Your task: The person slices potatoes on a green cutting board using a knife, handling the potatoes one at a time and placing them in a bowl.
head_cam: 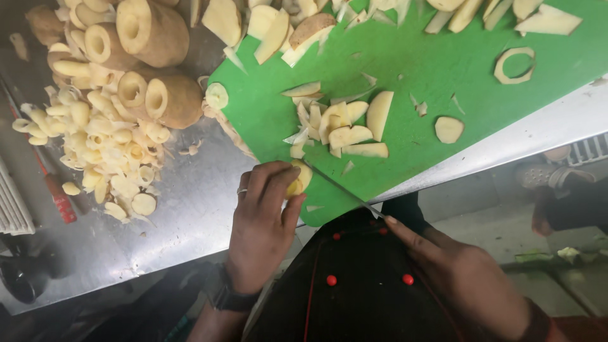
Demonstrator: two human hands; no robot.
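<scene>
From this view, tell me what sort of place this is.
Probably a commercial kitchen prep station: a stainless steel counter, a green cutting board strewn with potato slices, and a pile of cored potatoes.

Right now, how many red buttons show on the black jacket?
4: two small upper red buttons near the knife, two larger lower ones. More may be hidden below the frame.

I see no packages or labels here. No signs or screens either, anywhere on my feed.

Cored potatoes [152, 60] crowd left; green board [443, 76] middle lies open.
</scene>
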